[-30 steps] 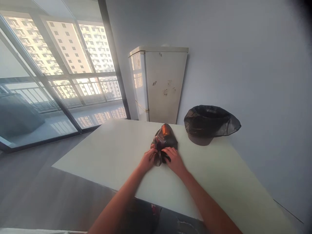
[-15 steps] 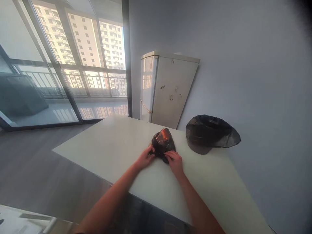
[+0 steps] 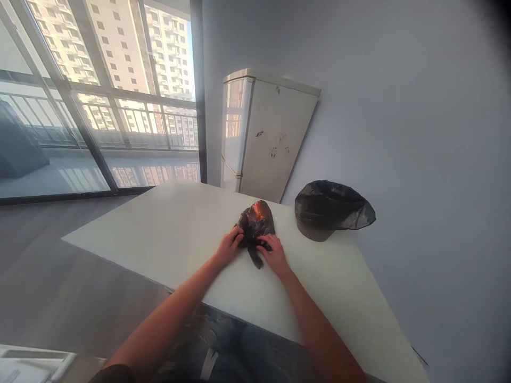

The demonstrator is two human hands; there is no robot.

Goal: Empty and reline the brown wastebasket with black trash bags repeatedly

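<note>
A small filled black plastic bag (image 3: 255, 224) lies on the white table (image 3: 183, 234), glinting orange on top. My left hand (image 3: 228, 247) pinches its left side at the gathered neck. My right hand (image 3: 273, 254) grips the neck from the right, and a short twisted tail of plastic sticks out towards me between the two hands.
A small bin lined with a black bag (image 3: 330, 208) stands on the table to the right, near the grey wall. A white fridge (image 3: 263, 135) stands behind the table. Large windows (image 3: 99, 96) fill the left side. The table's near edge runs diagonally below my forearms.
Both hands stay on the bag's neck, and a twisted tail of plastic now shows between them. The view has swung, shifting everything a little to the left.
</note>
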